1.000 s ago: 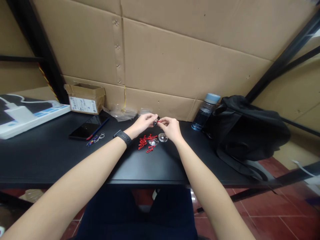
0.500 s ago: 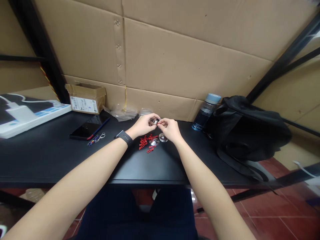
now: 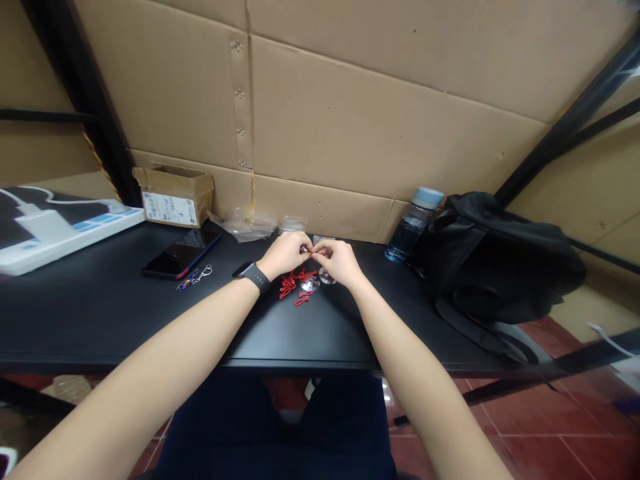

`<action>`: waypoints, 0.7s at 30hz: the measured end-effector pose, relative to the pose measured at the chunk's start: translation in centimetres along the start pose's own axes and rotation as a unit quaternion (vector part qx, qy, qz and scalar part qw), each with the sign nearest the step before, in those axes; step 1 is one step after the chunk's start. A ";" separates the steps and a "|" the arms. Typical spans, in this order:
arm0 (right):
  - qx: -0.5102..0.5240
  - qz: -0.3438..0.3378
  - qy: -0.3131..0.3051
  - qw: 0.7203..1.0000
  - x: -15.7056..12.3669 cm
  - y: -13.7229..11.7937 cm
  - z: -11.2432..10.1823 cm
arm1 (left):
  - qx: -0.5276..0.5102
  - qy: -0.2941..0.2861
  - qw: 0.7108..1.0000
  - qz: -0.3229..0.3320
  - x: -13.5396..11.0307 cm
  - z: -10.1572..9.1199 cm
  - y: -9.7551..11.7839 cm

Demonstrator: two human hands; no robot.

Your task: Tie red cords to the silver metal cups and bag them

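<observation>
My left hand (image 3: 290, 253), with a black watch on the wrist, is closed around a small shiny round metal piece (image 3: 303, 249), mostly covered by the fingers. Fingertip to fingertip with it, my right hand (image 3: 337, 259) pinches what looks like a red cord, of which only a speck shows. Below the hands, several red cord loops (image 3: 287, 285) lie in a loose pile. Against the pile rests a shiny round metal piece (image 3: 311, 283). Another shiny round piece (image 3: 327, 276) sits just under my right hand, partly covered by it.
Clear plastic bags (image 3: 250, 227) and an open cardboard box (image 3: 175, 193) stand at the back left. Nearer are a dark phone (image 3: 183, 253), a keychain (image 3: 195, 277) and a white power strip (image 3: 75, 233). A water bottle (image 3: 413, 227) and black backpack (image 3: 500, 257) stand right.
My hands have drawn closer together and tilted, so the metal piece between them is more covered now. The loops and round pieces on the table stay put.
</observation>
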State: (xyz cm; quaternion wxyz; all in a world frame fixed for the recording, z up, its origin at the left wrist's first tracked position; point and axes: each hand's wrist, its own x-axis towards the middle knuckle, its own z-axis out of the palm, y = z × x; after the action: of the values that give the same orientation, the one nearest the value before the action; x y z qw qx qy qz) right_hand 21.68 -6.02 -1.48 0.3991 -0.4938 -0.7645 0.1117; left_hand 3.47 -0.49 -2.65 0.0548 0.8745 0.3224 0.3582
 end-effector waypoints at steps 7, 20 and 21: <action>0.001 0.005 0.008 1.000 0.2 0.7 -0.9 | 0.022 0.025 0.999 -0.025 0.0 -0.3 -0.5; -0.141 0.052 -0.086 0.985 0.3 2.7 -2.7 | -0.062 -0.091 0.994 -0.005 -0.2 -0.5 0.7; -0.147 0.054 -0.094 0.983 0.2 2.7 -2.7 | -0.065 -0.117 0.991 -0.002 -0.3 -0.5 0.6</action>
State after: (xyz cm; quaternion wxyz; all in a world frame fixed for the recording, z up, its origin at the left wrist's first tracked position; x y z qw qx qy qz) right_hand 25.44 -5.14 -1.12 0.2421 -0.5748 -0.7790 0.0648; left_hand 3.33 -1.24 -2.24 0.1494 0.9044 0.2917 0.2731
